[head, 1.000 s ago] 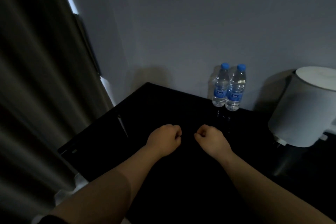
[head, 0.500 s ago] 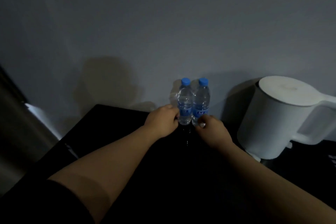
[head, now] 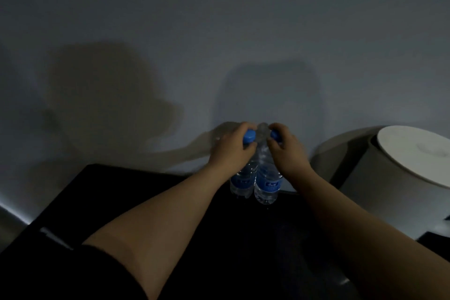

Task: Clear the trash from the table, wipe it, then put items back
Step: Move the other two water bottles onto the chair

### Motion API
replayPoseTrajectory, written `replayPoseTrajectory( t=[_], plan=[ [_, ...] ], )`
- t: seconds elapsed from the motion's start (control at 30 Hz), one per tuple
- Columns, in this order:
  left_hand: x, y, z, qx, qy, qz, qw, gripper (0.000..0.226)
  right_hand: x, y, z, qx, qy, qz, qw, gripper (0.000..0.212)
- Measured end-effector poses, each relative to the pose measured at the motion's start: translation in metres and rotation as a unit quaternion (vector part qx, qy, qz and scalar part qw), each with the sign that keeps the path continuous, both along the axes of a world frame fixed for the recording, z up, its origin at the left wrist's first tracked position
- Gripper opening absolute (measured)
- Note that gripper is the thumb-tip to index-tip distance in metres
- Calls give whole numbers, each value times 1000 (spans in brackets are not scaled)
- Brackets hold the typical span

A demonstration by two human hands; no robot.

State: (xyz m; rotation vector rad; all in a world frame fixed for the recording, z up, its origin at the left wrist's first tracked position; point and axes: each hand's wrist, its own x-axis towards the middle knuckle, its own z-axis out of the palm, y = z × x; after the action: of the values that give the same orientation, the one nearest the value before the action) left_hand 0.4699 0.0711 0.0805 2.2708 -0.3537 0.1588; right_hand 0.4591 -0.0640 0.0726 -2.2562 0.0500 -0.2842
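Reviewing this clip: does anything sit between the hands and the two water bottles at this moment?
Nothing visible does. The left hand grips the left bottle at its blue cap, and the right hand grips the right bottle at its cap. The white kettle stands off to the right, apart from both bottles.

My hands on two water bottles at the wall

My left hand (head: pixel 231 148) grips the blue cap end of the left clear plastic water bottle (head: pixel 242 182), and my right hand (head: pixel 285 151) grips the matching right bottle (head: pixel 267 185). The bottles touch side by side over the back of the glossy black table (head: pixel 146 192). A white round-lidded kettle (head: pixel 394 168) stands to their right.
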Motion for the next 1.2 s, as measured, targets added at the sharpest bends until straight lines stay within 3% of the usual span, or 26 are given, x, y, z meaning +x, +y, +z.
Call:
replayPoseTrajectory(
  t=[0.07,0.17,0.23,0.5,0.6,0.77,0.9,1.07,1.2],
  plan=[
    [-1,-4,-8,-102,12,18,995,14,0,4,-6,81,-35,-6,996,26],
    [-1,-6,-17,-223,35,83,971,25,-3,2,-13,235,-36,-38,971,23],
    [-1,-5,-19,-282,87,99,950,22,-4,-2,-17,274,-17,-44,961,19],
    [-11,0,-16,-303,224,93,921,14,-22,-6,-15,283,39,-8,958,17],
    [-27,4,-14,-289,257,96,917,22,-46,-7,-8,270,65,16,960,18],
    [-71,6,-19,-293,233,82,924,25,-89,-5,-7,238,30,-5,971,16],
    [-111,8,-24,-283,215,63,933,27,-121,-4,-11,278,39,-33,959,20],
    [-164,14,-23,-356,205,122,904,27,-172,-1,-12,376,16,-48,925,18],
    [-203,18,-15,-397,189,150,885,24,-209,3,-14,347,8,-46,937,24]
  ],
)
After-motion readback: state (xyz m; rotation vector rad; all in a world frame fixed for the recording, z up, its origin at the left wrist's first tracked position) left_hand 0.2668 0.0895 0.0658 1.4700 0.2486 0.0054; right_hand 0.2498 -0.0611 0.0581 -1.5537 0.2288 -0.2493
